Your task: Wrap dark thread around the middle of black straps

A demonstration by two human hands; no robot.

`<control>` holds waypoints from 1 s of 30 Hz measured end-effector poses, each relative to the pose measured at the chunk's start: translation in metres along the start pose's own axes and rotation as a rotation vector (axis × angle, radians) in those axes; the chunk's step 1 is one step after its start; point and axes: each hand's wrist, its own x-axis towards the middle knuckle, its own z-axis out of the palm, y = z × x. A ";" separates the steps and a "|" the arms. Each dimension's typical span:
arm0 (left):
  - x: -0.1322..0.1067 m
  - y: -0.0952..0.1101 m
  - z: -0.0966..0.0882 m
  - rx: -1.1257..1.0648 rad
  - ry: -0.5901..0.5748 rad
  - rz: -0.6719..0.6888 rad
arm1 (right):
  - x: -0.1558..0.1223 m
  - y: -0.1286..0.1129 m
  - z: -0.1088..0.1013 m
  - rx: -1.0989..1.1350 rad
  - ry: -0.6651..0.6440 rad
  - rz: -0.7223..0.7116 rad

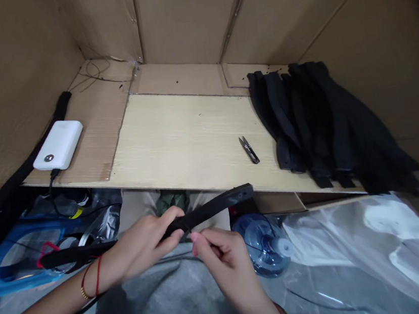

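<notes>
The left hand [144, 246] is gripping a black strap [215, 205], and the right hand [226, 267] is pinching it between narrow fingertips [195, 237]. Thread snips [249, 149] are lying beyond the strap.

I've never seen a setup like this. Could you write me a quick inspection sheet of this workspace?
Surface: pale wood-grain board resting on brown cardboard.
Job's things: long black strap across both hands; heap of matching black straps on the board's right; small black-handled snips on the board.
Clutter: white rectangular power bank at left; blue plastic water jug below the board.
Hands: left hand grips the strap; right hand pinches beside it, contact unclear.
Cables: black cable runs from the power bank over the board's edge.
Surroundings: brown cardboard walls; clear plastic sheeting at lower right.
</notes>
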 end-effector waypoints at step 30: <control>0.013 0.000 0.008 -0.130 -0.093 -0.060 | 0.005 -0.001 -0.005 0.187 -0.111 0.062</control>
